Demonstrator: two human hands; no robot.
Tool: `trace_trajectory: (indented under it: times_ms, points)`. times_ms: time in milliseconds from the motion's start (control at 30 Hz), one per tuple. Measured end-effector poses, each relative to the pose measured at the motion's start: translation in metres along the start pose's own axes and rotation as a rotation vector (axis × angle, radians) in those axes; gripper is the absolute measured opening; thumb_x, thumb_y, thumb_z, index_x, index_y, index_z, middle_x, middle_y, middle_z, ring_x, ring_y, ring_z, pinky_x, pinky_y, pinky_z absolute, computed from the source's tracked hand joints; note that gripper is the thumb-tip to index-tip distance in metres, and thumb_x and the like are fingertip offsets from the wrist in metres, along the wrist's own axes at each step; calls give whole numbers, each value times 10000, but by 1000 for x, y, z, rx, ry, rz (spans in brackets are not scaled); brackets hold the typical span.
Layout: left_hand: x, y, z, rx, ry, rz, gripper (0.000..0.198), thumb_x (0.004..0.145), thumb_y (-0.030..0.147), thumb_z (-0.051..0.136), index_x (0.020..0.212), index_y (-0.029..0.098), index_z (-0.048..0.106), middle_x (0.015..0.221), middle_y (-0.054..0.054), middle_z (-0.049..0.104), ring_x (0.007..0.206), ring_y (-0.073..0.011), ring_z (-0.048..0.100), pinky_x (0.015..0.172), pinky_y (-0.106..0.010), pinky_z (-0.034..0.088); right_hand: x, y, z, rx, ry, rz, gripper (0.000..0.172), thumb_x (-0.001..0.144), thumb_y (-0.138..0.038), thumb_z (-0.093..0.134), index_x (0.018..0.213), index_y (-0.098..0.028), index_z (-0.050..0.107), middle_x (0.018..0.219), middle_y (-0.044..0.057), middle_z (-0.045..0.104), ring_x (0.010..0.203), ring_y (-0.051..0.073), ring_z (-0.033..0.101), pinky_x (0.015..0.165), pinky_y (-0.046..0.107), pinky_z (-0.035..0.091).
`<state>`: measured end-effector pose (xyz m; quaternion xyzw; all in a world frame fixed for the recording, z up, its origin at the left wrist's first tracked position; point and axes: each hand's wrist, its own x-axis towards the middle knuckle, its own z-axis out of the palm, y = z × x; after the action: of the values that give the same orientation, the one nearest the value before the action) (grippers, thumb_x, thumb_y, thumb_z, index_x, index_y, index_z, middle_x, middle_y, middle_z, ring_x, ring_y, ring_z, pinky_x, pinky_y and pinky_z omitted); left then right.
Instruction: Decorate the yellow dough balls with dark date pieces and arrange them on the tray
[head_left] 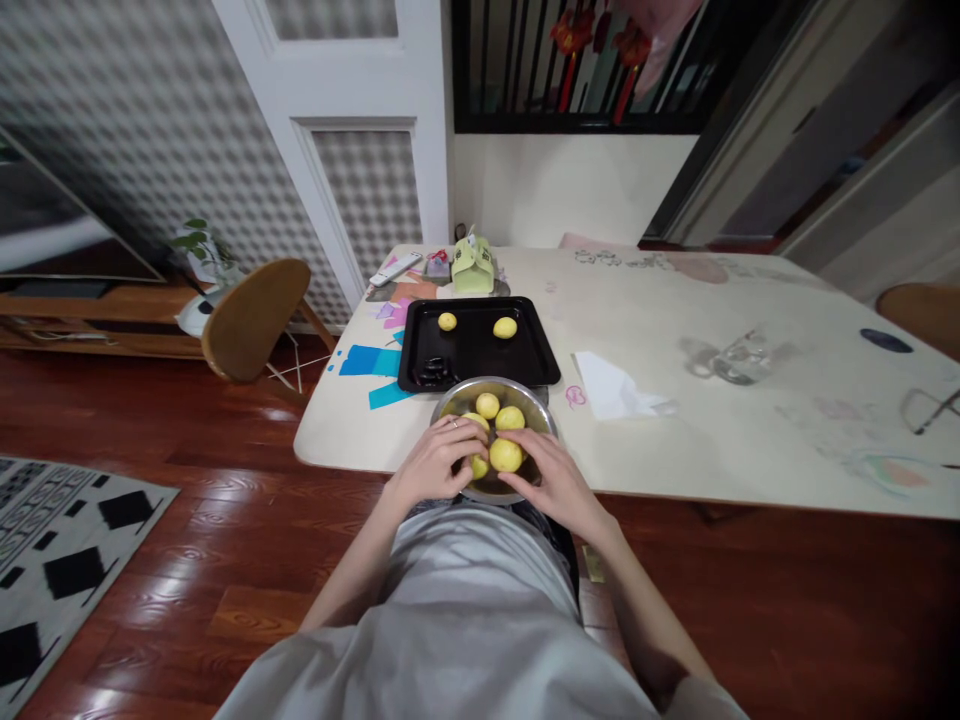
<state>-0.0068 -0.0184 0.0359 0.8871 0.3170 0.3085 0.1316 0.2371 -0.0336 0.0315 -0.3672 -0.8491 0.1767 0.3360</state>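
Note:
A steel bowl (546, 410) with several yellow lemons stands at the table's near edge, in front of my body. My right hand (553, 478) has its thumb and fingers around one lemon (506, 456) in the bowl. My left hand (442, 458), with a ring on one finger, curls over the bowl's left side, its fingers around another lemon (478, 467) that they partly cover. Further back in the bowl are a small lemon (487, 405) and a larger one (511, 419). Beyond the bowl lies a black tray (480, 350) holding two lemons (505, 328).
Black items (435, 370) lie in the tray's near left corner. A green box (472, 265) and a white remote (396, 269) sit behind it. To the right are a white tissue (611, 388), a glass of water (742, 360) and eyeglasses (934, 410). A wooden chair (251, 320) stands left.

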Motion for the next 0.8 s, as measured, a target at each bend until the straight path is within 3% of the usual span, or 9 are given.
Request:
trace_trajectory:
  times_ms: [100, 167, 500, 800]
  points:
    - [3, 4, -6, 7, -59, -29, 323, 838, 105, 517, 1072, 232, 699, 1264, -82, 761, 1374, -287, 612, 1182, -520, 425, 2, 0, 2, -42, -3, 8, 443, 1006, -350, 658, 1427, -271, 545, 1301, 125, 727, 1167, 324, 712, 991, 516, 584]
    - [4, 5, -8, 23, -65, -44, 331, 850, 118, 539, 1125, 226, 691, 1298, -96, 752, 1407, -294, 592, 1214, -543, 392, 3, 0, 3, -68, 4, 25, 424, 1016, -369, 644, 1415, -261, 548, 1265, 127, 731, 1138, 328, 712, 972, 519, 587]
    - [3, 3, -7, 44, -54, -73, 245, 933, 210, 568, 1090, 242, 754, 1124, -65, 767, 1241, -274, 641, 1142, -492, 443, 10, 4, 8, -128, 113, 74, 420, 1034, -428, 604, 1421, -273, 553, 1269, 131, 726, 1122, 342, 713, 937, 510, 613]
    - [3, 3, -6, 54, -5, -70, 180, 936, 194, 549, 960, 221, 725, 1000, -67, 747, 1095, -271, 622, 978, -446, 484, 20, 3, 13, -144, 125, 109, 367, 1005, -288, 615, 1371, -297, 596, 1246, 112, 707, 1074, 326, 723, 911, 488, 628]
